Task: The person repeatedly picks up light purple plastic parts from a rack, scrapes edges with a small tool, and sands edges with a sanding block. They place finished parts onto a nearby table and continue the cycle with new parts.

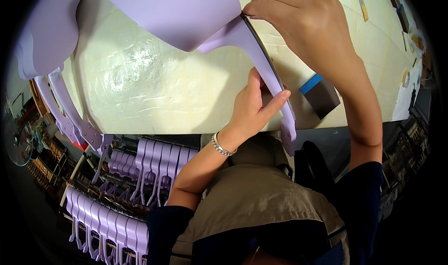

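Note:
A lilac leather-like piece (186,8) with a long strap (258,50) extends over the pale worktable. A dark line runs along the strap's right edge. My left hand (254,101) is closed around the strap's lower part, thumb on top. The strap's end hangs past the table edge and shows small holes or studs. At the strap's upper end, my right hand (305,17) pinches the piece's edge between bent fingers; whether it also holds something small is hidden. A dark grey block with a blue end (322,97) lies right of the strap.
More lilac pieces (51,31) are stacked at the table's left, their straps drooping over the edge. Below left, rows of lilac pieces (107,223) hang on a rack. A thin tool (361,3) and a tape roll (406,79) lie on the worktable (126,78) at right.

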`<state>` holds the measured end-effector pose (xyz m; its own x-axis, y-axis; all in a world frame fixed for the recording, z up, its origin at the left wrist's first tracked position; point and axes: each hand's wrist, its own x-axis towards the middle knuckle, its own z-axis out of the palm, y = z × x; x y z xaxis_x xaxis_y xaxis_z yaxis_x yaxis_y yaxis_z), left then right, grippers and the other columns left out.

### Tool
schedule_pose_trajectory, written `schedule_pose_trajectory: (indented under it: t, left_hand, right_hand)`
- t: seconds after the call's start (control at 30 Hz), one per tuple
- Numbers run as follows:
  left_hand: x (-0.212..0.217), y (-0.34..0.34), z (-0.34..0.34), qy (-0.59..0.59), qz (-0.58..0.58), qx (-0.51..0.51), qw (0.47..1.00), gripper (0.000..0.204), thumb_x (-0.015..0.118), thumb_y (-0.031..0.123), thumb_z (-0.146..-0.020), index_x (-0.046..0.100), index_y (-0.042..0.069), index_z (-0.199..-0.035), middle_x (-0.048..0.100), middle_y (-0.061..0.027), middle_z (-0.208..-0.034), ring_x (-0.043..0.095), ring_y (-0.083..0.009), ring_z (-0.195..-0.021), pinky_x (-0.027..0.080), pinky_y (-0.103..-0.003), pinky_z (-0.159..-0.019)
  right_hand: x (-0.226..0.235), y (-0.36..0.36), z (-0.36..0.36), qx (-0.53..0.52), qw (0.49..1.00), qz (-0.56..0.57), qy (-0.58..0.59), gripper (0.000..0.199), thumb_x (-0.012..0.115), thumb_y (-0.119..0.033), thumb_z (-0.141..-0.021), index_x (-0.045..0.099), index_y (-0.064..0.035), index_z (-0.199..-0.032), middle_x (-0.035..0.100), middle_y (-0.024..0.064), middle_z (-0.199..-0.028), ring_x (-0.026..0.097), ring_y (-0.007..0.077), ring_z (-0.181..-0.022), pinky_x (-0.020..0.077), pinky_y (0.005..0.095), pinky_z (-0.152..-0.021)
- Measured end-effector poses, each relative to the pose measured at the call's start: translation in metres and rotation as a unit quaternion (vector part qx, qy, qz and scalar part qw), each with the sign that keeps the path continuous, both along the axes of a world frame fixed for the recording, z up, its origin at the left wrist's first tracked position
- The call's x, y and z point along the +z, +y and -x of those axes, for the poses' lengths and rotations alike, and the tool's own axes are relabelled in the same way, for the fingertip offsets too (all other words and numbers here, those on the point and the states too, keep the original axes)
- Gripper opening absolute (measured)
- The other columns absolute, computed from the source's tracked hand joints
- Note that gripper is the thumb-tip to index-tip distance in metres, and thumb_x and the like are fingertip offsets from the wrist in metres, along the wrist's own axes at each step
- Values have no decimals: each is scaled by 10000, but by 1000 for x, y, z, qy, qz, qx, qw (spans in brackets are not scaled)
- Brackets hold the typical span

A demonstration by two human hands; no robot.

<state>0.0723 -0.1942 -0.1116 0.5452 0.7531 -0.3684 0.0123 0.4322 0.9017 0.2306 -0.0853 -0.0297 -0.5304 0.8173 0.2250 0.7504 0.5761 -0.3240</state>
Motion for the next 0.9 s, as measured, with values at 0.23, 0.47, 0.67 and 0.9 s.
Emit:
schedule_pose_trajectory:
  t: [0.23, 0.47, 0.67, 0.9]
  left_hand:
    - [-1, -1, -1, 24, -28, 18, 999, 569, 642, 235, -847, 316, -21, -1236, 630, -99, -899, 655, -202, -818, 500, -286, -725]
    - [-1, 0, -3, 14, -23, 24, 999, 569, 644, 233, -845, 318, -16, -1240, 630, -99, -898, 656, -202, -816, 500, -285, -725]
    - [-2, -1, -1, 19, -24, 26, 999, 558, 640, 229, -848, 320, -20, -1232, 631, -96, -890, 656, -196, -809, 500, -283, -723]
    - [2, 2, 1, 11, -10, -8, 1000, 624, 605, 158, -874, 234, -18, -1344, 579, -108, -952, 575, -133, -845, 464, -261, -758]
  right_hand:
    - [3, -1, 2, -2, 1000, -5, 10, 311, 657, -94, -479, 637, -33, -783, 610, 55, -716, 580, 192, -612, 472, 278, -518]
    - [-1, 2, 2, -19, 999, -5, 34, 313, 666, -93, -478, 639, -31, -783, 610, 54, -703, 580, 188, -594, 470, 267, -515]
    - [-6, -1, -1, 0, 1000, -13, -3, 289, 659, -86, -496, 643, -37, -780, 618, 52, -706, 588, 185, -599, 473, 266, -518]
    - [-4, 0, 3, -5, 999, -32, -5, 239, 640, -79, -532, 645, -41, -769, 620, 52, -696, 586, 182, -581, 473, 259, -510]
